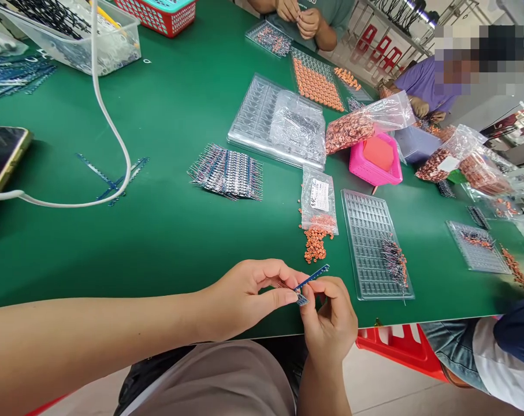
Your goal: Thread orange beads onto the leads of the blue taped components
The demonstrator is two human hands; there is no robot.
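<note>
Close to the table's front edge, my left hand (pixel 248 297) and my right hand (pixel 331 320) meet with fingertips closed on a narrow blue circuit-board strip (pixel 316 275). One end of it sticks up to the right, and a short piece shows below between the thumbs. Thin reddish leads peek out under my left fingers; what they belong to is hidden. Just beyond my hands lies a pile of small orange ring-shaped parts (pixel 315 244), spilling from a labelled clear bag (pixel 319 199). Farther left is a stack of blue-and-white strips (pixel 227 172).
A clear tray (pixel 365 242) with orange-tipped parts lies right of my hands. Behind are a larger clear tray (pixel 253 115) and a pink basket (pixel 376 173). A white cable (pixel 110 121) loops past a phone (pixel 2 156) at left. Co-workers sit across and to the right.
</note>
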